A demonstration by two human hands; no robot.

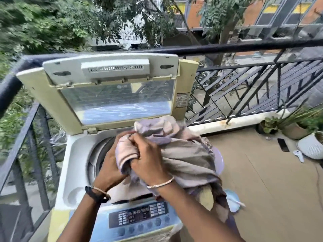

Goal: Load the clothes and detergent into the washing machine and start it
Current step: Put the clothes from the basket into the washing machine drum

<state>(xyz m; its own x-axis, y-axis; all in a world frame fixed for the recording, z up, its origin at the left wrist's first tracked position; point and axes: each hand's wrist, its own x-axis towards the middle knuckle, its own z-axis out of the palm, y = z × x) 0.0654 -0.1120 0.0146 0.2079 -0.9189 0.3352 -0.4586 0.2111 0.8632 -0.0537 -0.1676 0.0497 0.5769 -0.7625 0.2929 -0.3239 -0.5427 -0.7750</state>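
A: You're on a balcony with a tan floor (pixel 262 180). A black railing (pixel 244 46) runs round it, potted plants (pixel 293 123) sit along the right edge, and trees and buildings lie beyond.

B: Your washing machine (pixel 73 154) stands in the corner against that railing. Its lid (pixel 111 95) is propped upright at the back, and the control panel (pixel 139 215) is nearest you.

A: Your left hand (pixel 108 165) and right hand (pixel 148 158) each clutch the bundle of clothes (pixel 188 159), fingers curled into the cloth, above the drum (pixel 97 154) opening.

B: The bundle's long axis slants from the lid down towards your right, and its tail drapes past the machine's front right corner.

A: Your hands and the cloth cover most of the drum, so its inside is hidden.

B: Something lilac and pale blue peeks out behind the cloth at the right; I can't tell what it is. The picture's edges are blurred.
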